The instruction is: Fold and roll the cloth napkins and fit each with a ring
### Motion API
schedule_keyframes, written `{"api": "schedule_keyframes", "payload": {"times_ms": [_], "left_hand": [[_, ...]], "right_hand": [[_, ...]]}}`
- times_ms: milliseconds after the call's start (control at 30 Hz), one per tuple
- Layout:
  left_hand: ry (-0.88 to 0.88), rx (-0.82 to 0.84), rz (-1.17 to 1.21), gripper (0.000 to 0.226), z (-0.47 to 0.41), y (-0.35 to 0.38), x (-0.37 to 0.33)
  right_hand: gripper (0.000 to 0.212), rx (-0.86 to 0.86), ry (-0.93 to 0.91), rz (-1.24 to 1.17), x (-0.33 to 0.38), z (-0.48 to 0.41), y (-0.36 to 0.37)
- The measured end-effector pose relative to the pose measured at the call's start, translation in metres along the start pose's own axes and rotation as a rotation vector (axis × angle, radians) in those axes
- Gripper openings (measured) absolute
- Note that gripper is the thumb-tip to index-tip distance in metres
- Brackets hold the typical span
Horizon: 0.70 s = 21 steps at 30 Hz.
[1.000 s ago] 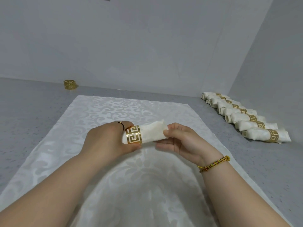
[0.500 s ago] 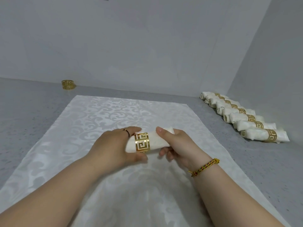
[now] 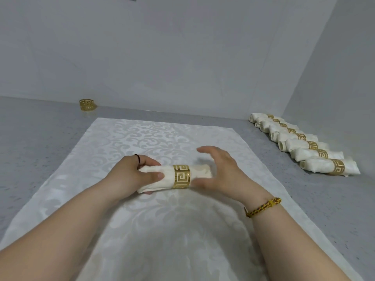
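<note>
A rolled cream napkin [image 3: 200, 173] lies across the middle of the white patterned cloth [image 3: 142, 138], with a gold fretwork ring [image 3: 182, 176] around its middle. My left hand [image 3: 134, 175] grips the roll's left end, thumb on top. My right hand [image 3: 221, 175] is spread around the right end with fingers apart and blurred; whether it touches the roll I cannot tell. A row of several finished ringed rolls [image 3: 304, 147] lies at the right by the wall.
One spare gold ring [image 3: 87, 104] stands at the back left near the wall, on the grey speckled surface [image 3: 40, 138]. Walls close off the back and the right side. The patterned cloth runs from the back toward me.
The ring has gone from near the roll's left end to its middle. My right hand has let go of the right end and opened. The roll sits lower, on the cloth.
</note>
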<state>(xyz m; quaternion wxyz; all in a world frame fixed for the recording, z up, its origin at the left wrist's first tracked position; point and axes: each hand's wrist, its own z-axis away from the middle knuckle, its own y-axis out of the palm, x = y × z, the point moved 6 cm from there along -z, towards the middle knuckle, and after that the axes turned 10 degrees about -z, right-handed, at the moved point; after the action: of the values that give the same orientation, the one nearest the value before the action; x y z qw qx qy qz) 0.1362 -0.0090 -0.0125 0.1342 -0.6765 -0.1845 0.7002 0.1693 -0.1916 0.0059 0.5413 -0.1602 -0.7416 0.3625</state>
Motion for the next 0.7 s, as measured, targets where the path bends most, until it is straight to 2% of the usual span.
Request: {"api": "schedule_keyframes", "payload": {"times_ms": [33,100,267,400,533,700], "left_hand": [[-0.002,-0.018,-0.001,0.015,-0.001,-0.001,0.001],[0.000,-0.036,0.002,0.017,-0.001,-0.002,0.000],[0.015,-0.056,0.006,0.019,0.000,-0.002,-0.001],[0.024,-0.054,-0.013,0.018,-0.002,-0.001,0.000],[-0.006,-0.012,-0.002,0.017,0.002,0.001,0.002],[-0.001,0.003,0.068,0.020,0.010,0.001,-0.011]], "right_hand": [[0.065,0.055,-0.067,0.153,0.006,0.002,0.005],[0.058,0.083,-0.131,0.266,0.014,0.003,0.015],[0.045,-0.013,-0.238,0.257,0.022,0.000,0.020],[0.046,0.021,-0.204,0.222,0.019,-0.002,0.022],[0.066,0.067,-0.038,0.090,0.009,0.005,0.012],[0.050,0.042,0.050,-0.036,-0.001,0.013,-0.007]]}}
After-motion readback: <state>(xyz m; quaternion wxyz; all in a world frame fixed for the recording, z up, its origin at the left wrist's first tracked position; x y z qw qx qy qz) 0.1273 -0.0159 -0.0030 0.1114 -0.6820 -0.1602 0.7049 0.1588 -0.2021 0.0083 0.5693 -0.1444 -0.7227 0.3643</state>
